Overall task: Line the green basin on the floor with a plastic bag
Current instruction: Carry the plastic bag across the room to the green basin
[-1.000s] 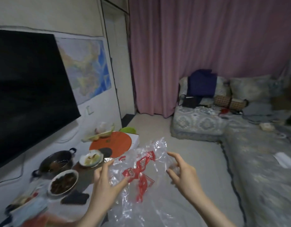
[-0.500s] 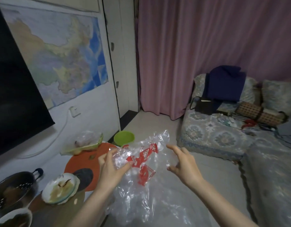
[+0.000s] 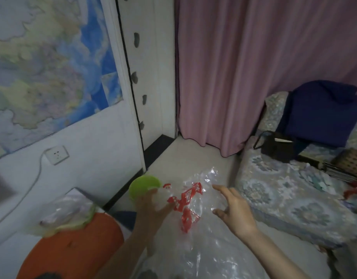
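Note:
A clear plastic bag (image 3: 195, 234) with red print hangs in front of me between both hands. My left hand (image 3: 151, 208) pinches its left edge with thumb and fingers. My right hand (image 3: 235, 210) is at the bag's right side with fingers spread against the film; a firm grip cannot be made out. The green basin (image 3: 142, 185) sits on the floor by the wall, just beyond my left hand, which covers its near rim.
A low white table at the lower left carries an orange round board (image 3: 73, 252) and a bag of vegetables (image 3: 67, 214). A patterned floor mattress (image 3: 290, 200) lies to the right. Pink curtain (image 3: 244, 77) and a door stand ahead.
My view has moved forward and down toward the basin, which looks larger and closer. Both hands carried the bag forward; my left hand is now right over the basin's near rim.

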